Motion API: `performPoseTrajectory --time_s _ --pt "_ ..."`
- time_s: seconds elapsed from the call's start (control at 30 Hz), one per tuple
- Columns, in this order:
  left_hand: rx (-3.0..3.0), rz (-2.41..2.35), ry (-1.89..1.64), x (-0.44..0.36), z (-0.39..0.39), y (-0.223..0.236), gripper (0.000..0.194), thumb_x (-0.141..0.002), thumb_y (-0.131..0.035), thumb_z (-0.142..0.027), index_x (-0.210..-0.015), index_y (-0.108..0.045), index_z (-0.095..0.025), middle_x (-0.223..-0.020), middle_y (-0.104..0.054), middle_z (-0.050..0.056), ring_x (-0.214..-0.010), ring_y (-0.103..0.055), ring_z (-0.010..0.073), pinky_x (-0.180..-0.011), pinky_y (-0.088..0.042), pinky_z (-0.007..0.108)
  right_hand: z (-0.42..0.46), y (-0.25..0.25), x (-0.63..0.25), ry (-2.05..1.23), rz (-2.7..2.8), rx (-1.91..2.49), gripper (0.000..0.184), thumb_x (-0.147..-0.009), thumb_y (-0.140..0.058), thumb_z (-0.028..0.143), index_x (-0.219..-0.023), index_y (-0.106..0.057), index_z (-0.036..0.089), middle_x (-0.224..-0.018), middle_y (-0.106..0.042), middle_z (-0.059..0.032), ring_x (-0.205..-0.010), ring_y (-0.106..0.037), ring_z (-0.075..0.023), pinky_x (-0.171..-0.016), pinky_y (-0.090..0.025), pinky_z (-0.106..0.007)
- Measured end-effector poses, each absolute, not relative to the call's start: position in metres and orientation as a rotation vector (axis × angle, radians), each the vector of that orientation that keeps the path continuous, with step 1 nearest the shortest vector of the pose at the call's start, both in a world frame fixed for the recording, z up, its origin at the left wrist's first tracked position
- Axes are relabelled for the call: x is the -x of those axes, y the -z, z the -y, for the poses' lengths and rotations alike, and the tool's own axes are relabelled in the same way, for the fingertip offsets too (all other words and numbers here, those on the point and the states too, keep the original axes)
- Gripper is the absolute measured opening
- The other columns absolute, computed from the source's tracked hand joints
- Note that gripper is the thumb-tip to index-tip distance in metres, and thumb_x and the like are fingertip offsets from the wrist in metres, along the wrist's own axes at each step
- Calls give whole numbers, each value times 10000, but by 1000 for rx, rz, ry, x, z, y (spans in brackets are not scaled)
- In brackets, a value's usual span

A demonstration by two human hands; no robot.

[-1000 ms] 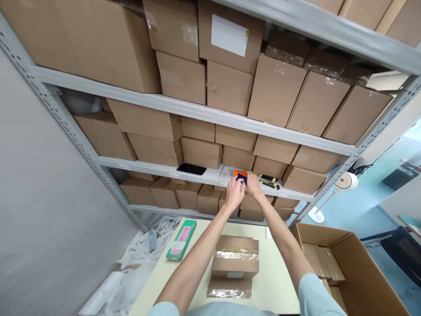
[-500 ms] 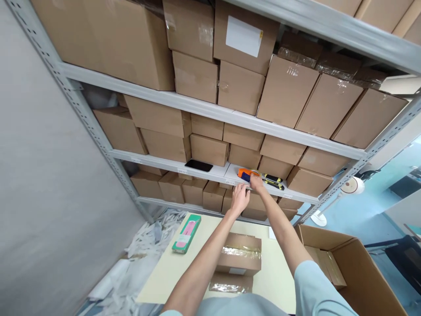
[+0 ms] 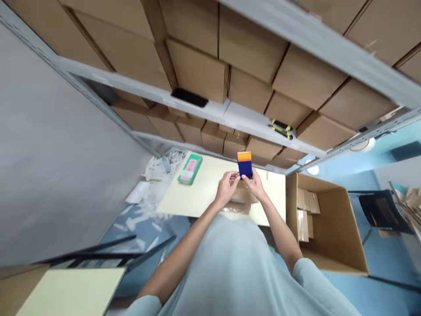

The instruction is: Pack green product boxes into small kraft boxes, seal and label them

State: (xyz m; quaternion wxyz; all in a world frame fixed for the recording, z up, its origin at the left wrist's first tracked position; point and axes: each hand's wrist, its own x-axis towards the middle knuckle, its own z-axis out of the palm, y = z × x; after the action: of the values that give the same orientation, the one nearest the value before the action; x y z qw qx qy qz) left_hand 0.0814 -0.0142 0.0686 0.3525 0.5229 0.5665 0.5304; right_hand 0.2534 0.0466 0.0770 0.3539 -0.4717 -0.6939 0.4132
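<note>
In the head view, an orange-and-blue tape dispenser (image 3: 244, 166) is held up over the table, its orange end pointing away from me. My right hand (image 3: 255, 183) grips its lower right side, the thumb lying across the near end. Fingers curled, my left hand (image 3: 227, 188) meets the dispenser's lower left edge; whatever is between the fingertips is too small and blurred to make out. Beneath both hands, a taped cardboard box (image 3: 241, 195) rests on the pale table (image 3: 210, 186), partly hidden by them.
A green-and-pink package (image 3: 190, 169) lies on the table's left part. On the shelf (image 3: 241, 115) ahead are a black phone (image 3: 190, 97), yellow-and-black cutters (image 3: 281, 128) and many cardboard boxes. A large open carton (image 3: 335, 224) with small boxes stands to the right. Paper scraps (image 3: 161, 164) cover the floor at left.
The tape dispenser has left the shelf and come toward me in my right hand, down over the table. My left hand has drawn back with it. The view has tilted downward.
</note>
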Motion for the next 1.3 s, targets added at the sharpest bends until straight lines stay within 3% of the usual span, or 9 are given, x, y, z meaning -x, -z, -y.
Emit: performPoseTrajectory --time_s 0.37,0.63,0.83,1.0,1.17,1.3 --pt "-1468 -1508 -1354 -100 90 -99 204 -1069 -681 -391 -1182 -737 -230 -1134 -790 70 -950 -783 207 -924 -687 382 58 -91 -258 -1308 1460 1237 694 -1009 -677 784 -1430 -631 234 -1329 -741 -116 -1262 -704 -278 -1179 -563 -429" --pt "-1676 -1438 -1264 -74 110 -123 189 -1081 -660 -337 -1202 -774 -247 -1139 -812 80 -1074 -776 240 -982 -650 392 68 -103 -256 -1462 1418 1230 745 -926 -703 892 -1238 -726 216 -1216 -814 -106 -1178 -750 -309 -1127 -600 -458" --pt "-1511 -1548 -1417 -46 99 -163 304 -1088 -632 -390 -1295 -768 -214 -1224 -792 99 -1101 -746 227 -938 -626 370 84 -123 -270 -1447 1708 1206 696 -1042 -648 793 -1452 -673 231 -1354 -794 -126 -1270 -744 -307 -1152 -596 -440" --pt "-1576 -1464 -1249 -35 81 -190 315 -1015 -718 -477 -1172 -823 -225 -1144 -802 80 -1047 -727 228 -869 -605 348 91 -125 -285 -1354 1961 1203 533 -1097 -655 666 -1400 -690 229 -1300 -800 -143 -1187 -762 -320 -1071 -633 -453" --pt "-1588 -1357 -1126 -31 80 -196 256 -982 -748 -468 -1047 -850 -242 -1035 -811 63 -939 -697 213 -826 -577 343 92 -127 -295 -1272 2093 1169 516 -1111 -643 636 -1423 -667 225 -1294 -791 -153 -1210 -749 -333 -1057 -628 -469" --pt "-1559 -1329 -1075 -30 82 -193 246 -965 -760 -475 -964 -850 -246 -960 -801 54 -874 -674 201 -823 -572 342 90 -131 -301 -1221 2171 1146 450 -1109 -641 618 -1294 -704 213 -1238 -795 -151 -1159 -736 -324 -1030 -617 -468"
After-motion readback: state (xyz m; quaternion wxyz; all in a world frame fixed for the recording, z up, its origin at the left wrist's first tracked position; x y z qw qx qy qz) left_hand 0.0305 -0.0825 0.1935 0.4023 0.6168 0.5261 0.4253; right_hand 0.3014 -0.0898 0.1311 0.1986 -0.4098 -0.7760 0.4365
